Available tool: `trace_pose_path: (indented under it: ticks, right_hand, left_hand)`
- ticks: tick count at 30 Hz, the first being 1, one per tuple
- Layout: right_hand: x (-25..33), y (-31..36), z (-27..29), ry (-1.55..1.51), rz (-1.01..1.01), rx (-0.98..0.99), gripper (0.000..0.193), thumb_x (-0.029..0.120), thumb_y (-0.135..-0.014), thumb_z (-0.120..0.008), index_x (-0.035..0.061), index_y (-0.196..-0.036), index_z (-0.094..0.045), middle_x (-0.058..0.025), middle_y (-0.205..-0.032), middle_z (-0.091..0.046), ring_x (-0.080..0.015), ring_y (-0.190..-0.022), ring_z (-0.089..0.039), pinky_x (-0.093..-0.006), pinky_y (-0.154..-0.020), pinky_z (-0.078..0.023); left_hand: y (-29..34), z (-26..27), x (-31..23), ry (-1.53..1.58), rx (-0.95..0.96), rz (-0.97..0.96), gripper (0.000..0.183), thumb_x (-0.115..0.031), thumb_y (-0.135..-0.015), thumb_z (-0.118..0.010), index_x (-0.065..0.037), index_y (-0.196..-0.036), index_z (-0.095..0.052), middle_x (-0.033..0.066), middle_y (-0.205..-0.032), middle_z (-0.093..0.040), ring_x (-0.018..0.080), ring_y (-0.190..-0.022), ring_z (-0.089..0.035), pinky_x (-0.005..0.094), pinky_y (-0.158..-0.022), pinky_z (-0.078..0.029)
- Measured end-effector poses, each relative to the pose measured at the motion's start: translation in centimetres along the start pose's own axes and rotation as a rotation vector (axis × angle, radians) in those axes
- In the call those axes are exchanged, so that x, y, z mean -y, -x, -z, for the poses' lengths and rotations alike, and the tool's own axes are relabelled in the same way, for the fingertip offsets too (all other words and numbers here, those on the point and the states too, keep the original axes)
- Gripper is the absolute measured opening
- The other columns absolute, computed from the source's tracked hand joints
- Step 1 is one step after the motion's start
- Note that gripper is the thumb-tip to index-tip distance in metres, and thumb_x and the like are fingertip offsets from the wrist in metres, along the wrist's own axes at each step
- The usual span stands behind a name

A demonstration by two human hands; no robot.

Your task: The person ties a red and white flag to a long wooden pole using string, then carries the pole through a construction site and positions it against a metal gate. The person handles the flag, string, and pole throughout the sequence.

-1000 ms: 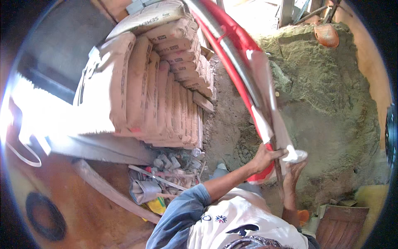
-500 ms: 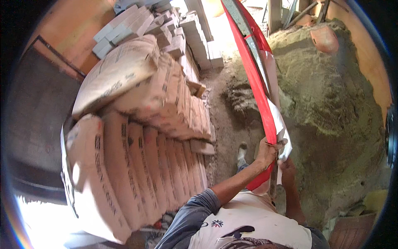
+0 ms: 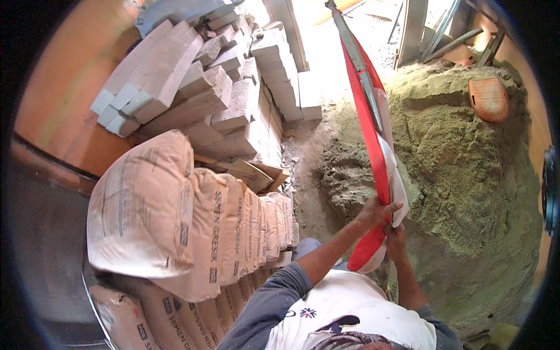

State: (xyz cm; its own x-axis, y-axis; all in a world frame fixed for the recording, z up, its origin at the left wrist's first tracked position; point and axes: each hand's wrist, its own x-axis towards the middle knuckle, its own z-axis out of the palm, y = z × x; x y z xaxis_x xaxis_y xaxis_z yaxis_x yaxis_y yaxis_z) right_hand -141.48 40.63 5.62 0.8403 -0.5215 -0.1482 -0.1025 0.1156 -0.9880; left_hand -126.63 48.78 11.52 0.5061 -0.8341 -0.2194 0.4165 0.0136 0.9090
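Note:
A long, narrow grey pole (image 3: 350, 44) slants up and away from my body, with a red and white flag (image 3: 374, 157) running along it. My left hand (image 3: 374, 213) is closed around the flag and pole, its thumb laid over the white cloth. Just below it, my right hand (image 3: 396, 234) is also closed on the bundle, its fingers partly hidden. A red fold of the cloth hangs beneath my left wrist, against my white shirt.
Stacked paper cement bags (image 3: 140, 210) stand at the left, with pale blocks (image 3: 157, 76) piled behind them. A heap of sand (image 3: 449, 157) fills the right side, an orange scoop-like container (image 3: 489, 100) on it. A dirt path (image 3: 309, 151) runs between toward a bright opening.
My viewpoint has moved forward, so the bags sit lower and the blocks look nearer. Both hands stay on the flag and pole, whose far end is now in view.

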Motion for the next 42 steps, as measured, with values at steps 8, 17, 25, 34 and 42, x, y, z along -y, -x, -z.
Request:
trace_pose_path:
  ticks: [8,17,25,34,42]
  right_hand:
    - [-2.6,-16.4,3.4,0.318,-0.131,-0.382,0.037,0.020,-0.100,-0.064,-0.0039,-0.128,-0.058,-0.0102,-0.113,-0.069,-0.0190,-0.100,-0.062,-0.0345,-0.091,-0.049]
    - [-2.7,-33.7,0.6,0.620,-0.330,-0.610,0.046,0.019,-0.093,-0.069,-0.0092,-0.128,-0.059,-0.0254,-0.105,-0.072,-0.0371,-0.101,-0.070,-0.0447,-0.089,-0.051]
    - [-7.8,-50.7,1.9,0.605,-0.294,-0.774,0.036,0.020,-0.090,-0.068,-0.0047,-0.116,-0.064,-0.0265,-0.103,-0.071,-0.0426,-0.099,-0.070,-0.0499,-0.084,-0.052]
    - [-5.6,-79.5,4.9,0.814,-0.340,-0.435,0.036,0.020,-0.091,-0.067,-0.0016,-0.120,-0.062,-0.0267,-0.108,-0.071,-0.0433,-0.103,-0.069,-0.0510,-0.086,-0.053]
    - [1.4,-109.5,11.8,0.783,-0.398,-0.153,0.041,0.018,-0.092,-0.064,0.0008,-0.129,-0.061,-0.0271,-0.113,-0.070,-0.0422,-0.110,-0.068,-0.0502,-0.092,-0.052]
  left_hand:
    - [-14.3,19.6,5.2,-0.300,-0.022,0.217,0.065,-0.047,-0.097,-0.069,-0.002,-0.141,-0.052,0.0111,-0.115,-0.065,0.0155,-0.096,-0.063,0.0306,-0.078,-0.053]
    - [-28.6,48.1,3.1,-0.427,-0.351,0.464,0.045,-0.050,-0.092,-0.073,-0.005,-0.094,-0.073,0.0016,-0.074,-0.063,0.0128,-0.065,-0.055,0.0343,-0.055,-0.045]
    - [-43.0,59.2,-0.7,-0.029,-0.368,0.438,0.023,-0.036,-0.096,-0.072,-0.013,-0.097,-0.069,-0.0007,-0.080,-0.064,0.0106,-0.058,-0.057,0.0276,-0.046,-0.045]
    - [-54.9,61.1,0.5,-0.450,-0.496,0.747,0.032,-0.039,-0.096,-0.070,-0.008,-0.102,-0.073,0.0046,-0.084,-0.071,0.0156,-0.061,-0.063,0.0347,-0.054,-0.054]
    - [-75.7,62.9,-6.0,-0.396,-0.696,0.818,0.035,-0.042,-0.091,-0.073,-0.007,-0.095,-0.078,0.0063,-0.076,-0.072,0.0178,-0.066,-0.066,0.0340,-0.064,-0.054]
